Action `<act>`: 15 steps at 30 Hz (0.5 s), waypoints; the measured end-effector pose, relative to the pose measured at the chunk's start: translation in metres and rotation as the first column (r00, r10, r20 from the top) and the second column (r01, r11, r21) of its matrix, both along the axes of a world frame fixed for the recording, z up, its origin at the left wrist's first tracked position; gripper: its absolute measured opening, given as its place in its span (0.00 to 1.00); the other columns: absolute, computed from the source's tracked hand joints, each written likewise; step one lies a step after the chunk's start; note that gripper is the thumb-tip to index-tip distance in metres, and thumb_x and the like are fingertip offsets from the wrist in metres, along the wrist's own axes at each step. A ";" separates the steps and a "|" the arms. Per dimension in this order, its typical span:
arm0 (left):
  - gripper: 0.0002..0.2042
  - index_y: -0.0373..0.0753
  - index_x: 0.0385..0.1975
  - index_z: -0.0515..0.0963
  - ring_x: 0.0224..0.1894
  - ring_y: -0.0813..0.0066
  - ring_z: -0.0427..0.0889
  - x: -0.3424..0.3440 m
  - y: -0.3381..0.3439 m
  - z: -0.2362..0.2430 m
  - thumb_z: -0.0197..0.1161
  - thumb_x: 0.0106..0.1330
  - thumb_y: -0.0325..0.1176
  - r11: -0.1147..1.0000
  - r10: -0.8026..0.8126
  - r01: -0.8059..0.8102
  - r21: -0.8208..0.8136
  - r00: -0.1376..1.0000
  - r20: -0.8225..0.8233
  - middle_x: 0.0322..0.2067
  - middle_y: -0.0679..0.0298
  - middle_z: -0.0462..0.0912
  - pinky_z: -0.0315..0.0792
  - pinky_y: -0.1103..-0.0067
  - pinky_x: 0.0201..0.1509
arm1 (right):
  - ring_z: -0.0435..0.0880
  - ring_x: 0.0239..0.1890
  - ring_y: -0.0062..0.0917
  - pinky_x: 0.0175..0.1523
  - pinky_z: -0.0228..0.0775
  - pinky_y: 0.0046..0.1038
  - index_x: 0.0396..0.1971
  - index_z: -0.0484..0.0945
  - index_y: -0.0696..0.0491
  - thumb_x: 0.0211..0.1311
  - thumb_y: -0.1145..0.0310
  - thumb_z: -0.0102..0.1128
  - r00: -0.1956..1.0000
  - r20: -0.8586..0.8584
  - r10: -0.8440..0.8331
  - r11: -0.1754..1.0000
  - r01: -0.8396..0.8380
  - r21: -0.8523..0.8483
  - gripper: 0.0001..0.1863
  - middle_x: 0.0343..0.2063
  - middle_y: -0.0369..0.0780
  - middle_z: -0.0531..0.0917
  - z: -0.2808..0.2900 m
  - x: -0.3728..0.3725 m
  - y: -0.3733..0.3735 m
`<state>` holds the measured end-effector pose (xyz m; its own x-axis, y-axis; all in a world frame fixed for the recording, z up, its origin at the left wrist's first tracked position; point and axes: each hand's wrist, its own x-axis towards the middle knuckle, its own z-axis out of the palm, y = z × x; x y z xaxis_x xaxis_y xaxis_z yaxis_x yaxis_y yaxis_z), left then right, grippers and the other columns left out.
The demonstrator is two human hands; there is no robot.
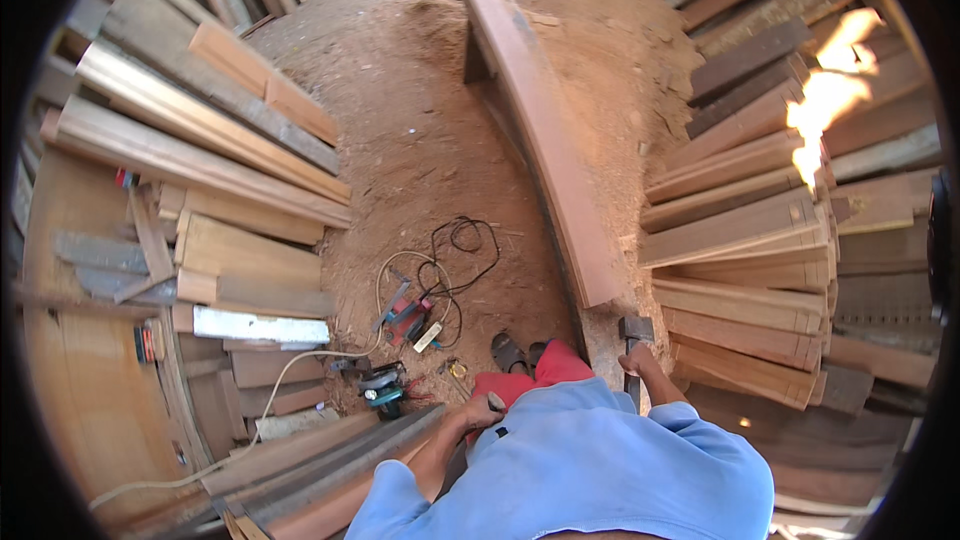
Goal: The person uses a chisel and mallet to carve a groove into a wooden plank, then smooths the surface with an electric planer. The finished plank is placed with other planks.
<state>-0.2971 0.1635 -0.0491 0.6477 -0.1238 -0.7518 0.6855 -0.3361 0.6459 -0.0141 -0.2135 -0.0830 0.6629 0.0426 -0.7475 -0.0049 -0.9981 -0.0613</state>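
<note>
My right hand (645, 360) is closed around a hammer (636, 328) with a dark, blocky head, beside the near end of the bench. A long reddish plank (545, 130) lies along the narrow wooden bench (602, 335), running away from me; the hammer head is just off its near end. My left hand (480, 411) rests by my left thigh with its fingers curled. A small greyish tip (495, 401) shows at that hand, too small to name.
To the left on the ground are a teal circular saw (382, 392), a red power tool (405, 322), a power strip (428, 337) and a looping cable (300, 358). Stacked boards (740, 230) line the right side, with more boards (200, 140) on the left. Sawdust (620, 50) covers the ground.
</note>
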 end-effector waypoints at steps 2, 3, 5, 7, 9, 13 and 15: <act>0.18 0.41 0.41 0.86 0.45 0.62 0.88 0.011 -0.001 0.001 0.74 0.55 0.44 0.998 -0.024 0.027 0.053 0.997 -0.071 0.41 0.54 0.89 0.79 0.69 0.49 | 0.86 0.49 0.52 0.54 0.79 0.42 0.36 0.83 0.69 0.48 0.54 0.65 1.000 0.001 0.026 1.000 -0.026 0.002 0.29 0.43 0.62 0.84 0.001 0.001 0.002; 0.19 0.41 0.42 0.86 0.46 0.62 0.88 0.014 -0.004 0.003 0.73 0.55 0.45 0.996 -0.040 0.048 0.074 0.994 -0.106 0.42 0.53 0.89 0.79 0.69 0.50 | 0.86 0.49 0.51 0.54 0.79 0.41 0.35 0.84 0.70 0.48 0.54 0.65 0.999 0.001 0.033 0.999 -0.033 0.000 0.28 0.43 0.62 0.84 0.002 -0.001 0.000; 0.22 0.40 0.46 0.87 0.46 0.59 0.88 -0.009 -0.010 -0.034 0.74 0.54 0.46 0.990 0.074 -0.072 0.124 0.997 -0.016 0.43 0.53 0.89 0.80 0.69 0.51 | 0.86 0.46 0.53 0.51 0.79 0.42 0.33 0.84 0.68 0.48 0.53 0.65 0.990 0.039 0.132 0.991 -0.132 0.010 0.28 0.40 0.62 0.85 -0.009 0.010 0.004; 0.23 0.39 0.46 0.86 0.46 0.59 0.88 -0.031 -0.021 -0.052 0.75 0.53 0.46 0.971 0.223 -0.228 0.066 0.972 0.080 0.43 0.54 0.89 0.80 0.69 0.50 | 0.86 0.44 0.54 0.49 0.79 0.43 0.31 0.84 0.68 0.47 0.52 0.66 0.973 0.051 0.225 0.974 -0.226 0.015 0.28 0.37 0.63 0.84 -0.030 0.020 -0.002; 0.27 0.36 0.49 0.85 0.47 0.63 0.87 -0.023 -0.019 -0.029 0.77 0.51 0.43 0.943 0.304 -0.309 -0.123 0.951 -0.058 0.45 0.55 0.89 0.79 0.69 0.53 | 0.86 0.42 0.56 0.46 0.78 0.44 0.29 0.83 0.67 0.47 0.52 0.67 0.955 0.032 0.294 0.955 -0.295 0.017 0.27 0.33 0.64 0.83 -0.042 0.019 -0.017; 0.32 0.34 0.53 0.83 0.49 0.69 0.85 -0.025 -0.009 0.006 0.81 0.48 0.43 0.921 0.347 -0.356 -0.158 0.934 -0.081 0.49 0.59 0.87 0.77 0.72 0.56 | 0.86 0.39 0.55 0.42 0.78 0.44 0.29 0.83 0.67 0.46 0.51 0.71 0.944 0.069 0.322 0.947 -0.322 0.000 0.29 0.32 0.63 0.83 -0.062 0.008 -0.023; 0.34 0.34 0.57 0.81 0.51 0.70 0.83 -0.029 -0.008 0.022 0.82 0.48 0.42 0.876 0.410 -0.418 -0.240 0.908 -0.086 0.52 0.59 0.86 0.77 0.72 0.58 | 0.88 0.36 0.48 0.40 0.78 0.43 0.28 0.82 0.70 0.49 0.50 0.74 0.961 0.009 0.276 0.960 -0.276 0.038 0.30 0.30 0.61 0.84 -0.047 0.004 -0.010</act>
<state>-0.3260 0.1559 -0.0271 0.6575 -0.0342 -0.7527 0.7479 0.1505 0.6465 -0.0097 -0.2231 -0.1296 0.6239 0.2529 -0.7394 0.2705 -0.9576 -0.0993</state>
